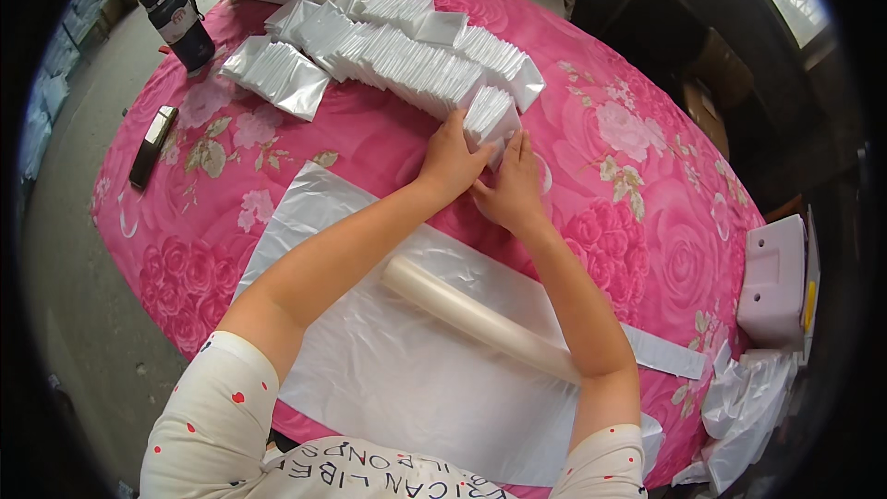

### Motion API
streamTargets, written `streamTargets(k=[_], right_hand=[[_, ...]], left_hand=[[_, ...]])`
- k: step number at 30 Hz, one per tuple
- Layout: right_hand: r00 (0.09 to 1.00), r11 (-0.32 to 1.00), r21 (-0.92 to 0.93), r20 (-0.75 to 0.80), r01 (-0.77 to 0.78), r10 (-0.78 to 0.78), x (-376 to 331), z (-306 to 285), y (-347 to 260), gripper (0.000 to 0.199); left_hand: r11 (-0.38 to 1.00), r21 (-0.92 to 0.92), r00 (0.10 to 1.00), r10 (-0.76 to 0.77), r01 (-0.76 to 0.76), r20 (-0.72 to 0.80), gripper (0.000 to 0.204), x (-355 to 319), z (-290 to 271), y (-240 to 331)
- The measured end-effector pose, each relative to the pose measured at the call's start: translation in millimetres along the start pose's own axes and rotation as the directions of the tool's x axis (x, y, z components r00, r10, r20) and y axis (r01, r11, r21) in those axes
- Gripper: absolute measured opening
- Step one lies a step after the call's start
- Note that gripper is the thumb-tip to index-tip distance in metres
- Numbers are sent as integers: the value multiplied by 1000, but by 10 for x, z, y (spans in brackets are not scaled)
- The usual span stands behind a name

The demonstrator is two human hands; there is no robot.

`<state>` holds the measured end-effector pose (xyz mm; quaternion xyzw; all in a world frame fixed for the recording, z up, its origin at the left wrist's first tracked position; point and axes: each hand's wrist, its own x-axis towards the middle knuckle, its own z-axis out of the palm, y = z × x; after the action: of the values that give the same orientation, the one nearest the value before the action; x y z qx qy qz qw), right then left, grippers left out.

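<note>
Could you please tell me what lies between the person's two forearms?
In the head view, a pale roll lies there on a translucent plastic sheet, with pink floral tablecloth beyond it.

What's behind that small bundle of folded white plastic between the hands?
Rows of similar folded packets lie just beyond the bundle, on a pink flowered tablecloth. What the bundle, left hand and right hand cover can't be seen.

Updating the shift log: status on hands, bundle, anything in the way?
Left hand and right hand against white folded bundle. Packet row close beside it. Pale roll nearer the body, clear of both hands.
</note>
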<state>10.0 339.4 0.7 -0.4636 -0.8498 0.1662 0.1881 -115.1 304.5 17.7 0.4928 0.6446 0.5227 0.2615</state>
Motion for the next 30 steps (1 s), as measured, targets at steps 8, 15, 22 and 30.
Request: streamTargets(k=[8,15,22,30], right_hand=[[992,992,-38,-45,-120,118,178,128,-108,82],[983,990,-3,-115,-143,142,462,233,-85,77],[984,990,4,-110,-142,141,362,168,-97,80],[979,977,191,163,94,-126,-991,-594,-261,61]], left_hand=[[987,155,993,35,-52,110,95,-397,-111,27],[981,-11,964,-189,195,185,97,-69,-39,165],[969,-28,951,-237,247,198,93,-168,-19,178],[965,223,972,89,-138,219,71,-1081,-880,111]])
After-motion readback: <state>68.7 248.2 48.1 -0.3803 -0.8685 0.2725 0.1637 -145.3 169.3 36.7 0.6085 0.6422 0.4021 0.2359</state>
